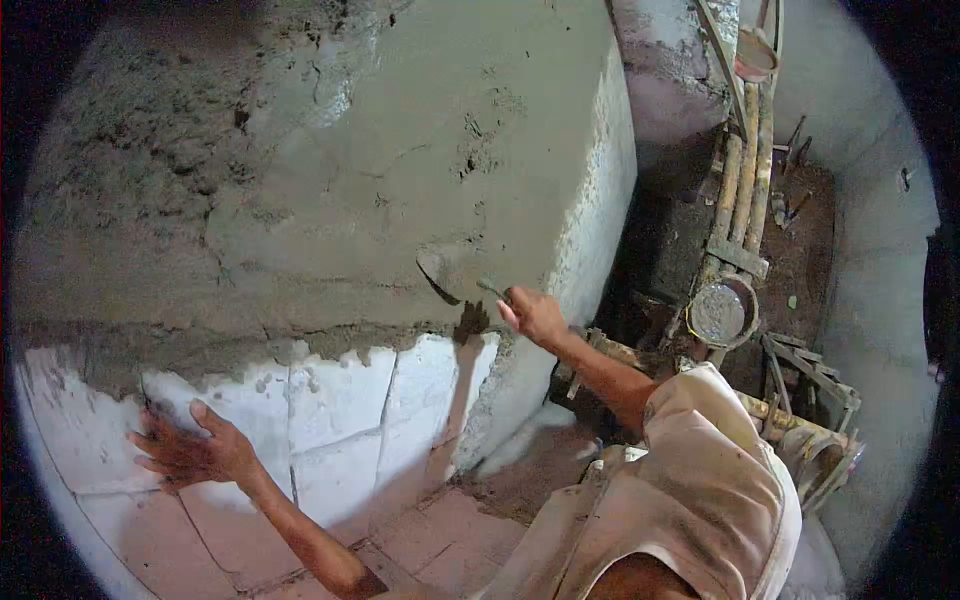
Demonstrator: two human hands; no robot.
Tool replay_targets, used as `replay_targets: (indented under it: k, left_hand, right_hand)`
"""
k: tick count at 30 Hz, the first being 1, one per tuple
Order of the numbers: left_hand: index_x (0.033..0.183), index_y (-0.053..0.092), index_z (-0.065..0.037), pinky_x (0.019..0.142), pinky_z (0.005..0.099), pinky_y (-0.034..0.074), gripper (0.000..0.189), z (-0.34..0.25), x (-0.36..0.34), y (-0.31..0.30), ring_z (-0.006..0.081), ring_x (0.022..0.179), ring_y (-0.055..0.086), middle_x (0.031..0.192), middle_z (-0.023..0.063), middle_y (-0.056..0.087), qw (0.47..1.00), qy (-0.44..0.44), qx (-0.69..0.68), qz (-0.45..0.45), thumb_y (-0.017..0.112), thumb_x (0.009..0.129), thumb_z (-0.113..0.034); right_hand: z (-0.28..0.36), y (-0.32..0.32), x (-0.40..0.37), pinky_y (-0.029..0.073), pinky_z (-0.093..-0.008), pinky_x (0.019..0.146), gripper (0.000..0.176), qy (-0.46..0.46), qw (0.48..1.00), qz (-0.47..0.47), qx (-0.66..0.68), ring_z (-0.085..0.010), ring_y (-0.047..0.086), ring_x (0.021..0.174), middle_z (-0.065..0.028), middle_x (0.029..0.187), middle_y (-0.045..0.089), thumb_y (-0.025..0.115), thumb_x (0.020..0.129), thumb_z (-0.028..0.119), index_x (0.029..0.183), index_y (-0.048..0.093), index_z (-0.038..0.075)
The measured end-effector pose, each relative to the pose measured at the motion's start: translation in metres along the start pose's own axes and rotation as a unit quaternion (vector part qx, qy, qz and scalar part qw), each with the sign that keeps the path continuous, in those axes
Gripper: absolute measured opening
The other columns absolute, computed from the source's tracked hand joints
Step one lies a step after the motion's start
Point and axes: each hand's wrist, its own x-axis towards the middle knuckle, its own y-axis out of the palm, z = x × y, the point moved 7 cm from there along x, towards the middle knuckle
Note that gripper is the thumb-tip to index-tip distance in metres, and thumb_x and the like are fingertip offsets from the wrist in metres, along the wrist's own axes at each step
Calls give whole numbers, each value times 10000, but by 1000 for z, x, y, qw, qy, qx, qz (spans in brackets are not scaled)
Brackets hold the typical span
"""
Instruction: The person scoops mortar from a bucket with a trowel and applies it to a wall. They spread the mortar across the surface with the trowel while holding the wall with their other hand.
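Right hand: centre of the frame [533, 317]; fingers closed around the trowel's handle.
Trowel: centre [455, 276], its blade against the wet grey plaster [330, 220].
Left hand: lower left [200, 450]; fingers open and spread, gripping nothing, in front of white blocks [335, 395]; whether they touch the blocks, I cannot tell.
Plaster edge: ragged, running just above the left hand.
Round container: right of the frame [718, 314], holding grey mix, near long poles [743, 190].
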Motion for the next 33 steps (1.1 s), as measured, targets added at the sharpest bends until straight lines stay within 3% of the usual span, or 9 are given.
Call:
replay_targets:
  k: [5, 10, 14, 22, 26, 28, 30, 32, 33]
  left_hand:
    - [1417, 452, -180, 1048, 640, 189, 721, -5, 6, 0, 419, 1397, 254, 1532, 119, 320, 999, 32, -4, 16, 336, 926, -695]
    - [1422, 448, -181, 1061, 618, 190, 711, -4, 2, 1, 413, 1386, 262, 1526, 132, 325, 999, 33, -22, 12, 336, 933, -685]
    - [1434, 439, -194, 1072, 607, 185, 680, -14, 11, -9, 409, 1383, 270, 1528, 129, 325, 997, 49, -65, -2, 361, 941, -657]
    - [1433, 445, -281, 1018, 705, 187, 658, -6, 10, -14, 420, 1368, 316, 1537, 55, 340, 992, -3, -122, -22, 414, 908, -677]
    - [1391, 515, -224, 1088, 638, -67, 641, -5, 6, -16, 387, 1383, 297, 1503, 65, 392, 993, -15, -117, -19, 426, 923, -654]
    - [1437, 438, -309, 1014, 741, 113, 666, -6, 9, -19, 387, 1391, 283, 1548, 26, 319, 996, -14, -85, -24, 408, 900, -701]
    - [1440, 434, -315, 1014, 744, 79, 656, -7, 8, -22, 386, 1389, 285, 1547, 13, 322, 994, -3, -101, -40, 405, 906, -695]
    - [1439, 435, -317, 1020, 738, 64, 642, -8, 6, -29, 382, 1386, 292, 1540, 5, 335, 992, -7, -121, -40, 408, 912, -683]
    - [1408, 450, -237, 1035, 732, 63, 649, -11, 5, -32, 396, 1405, 240, 1530, 73, 327, 995, -15, -102, 1, 381, 927, -667]
  right_hand:
    - [19, 43, -55, 440, -492, 474, 325, 53, 989, -30, 132, -376, 581, 547, -167, 630, 576, 551, 959, 380, 934, 511, 59]
    - [9, 55, -95, 421, -357, 419, 390, 330, 828, -2, 453, -180, 537, 461, -71, 575, 517, 483, 987, 417, 951, 514, 30]
    - [63, 58, -78, 409, -325, 413, 418, 315, 783, 88, 529, -137, 467, 431, -26, 568, 469, 471, 991, 440, 895, 484, 33]
    - [71, 49, -190, 430, -347, 447, 415, 192, 877, 186, 399, -152, 477, 451, -34, 583, 456, 428, 1005, 452, 857, 469, 66]
    - [60, 45, -113, 441, -342, 440, 393, 332, 743, 36, 580, -167, 478, 444, -40, 590, 450, 482, 983, 448, 908, 488, 62]
    - [75, 57, -73, 432, -345, 427, 394, 357, 684, 50, 634, -171, 470, 437, -46, 592, 448, 506, 967, 441, 917, 484, 52]
    - [124, 49, -45, 412, -331, 404, 392, 19, 881, -112, 458, -148, 446, 424, -38, 597, 449, 528, 955, 433, 889, 476, 50]
    - [199, 36, -70, 396, -333, 400, 368, 225, 742, 55, 630, -131, 462, 456, -25, 587, 442, 534, 962, 403, 874, 474, 51]
    - [221, 39, -85, 394, -324, 407, 341, 199, 762, 109, 606, -122, 454, 474, -10, 602, 442, 495, 982, 391, 879, 460, 67]
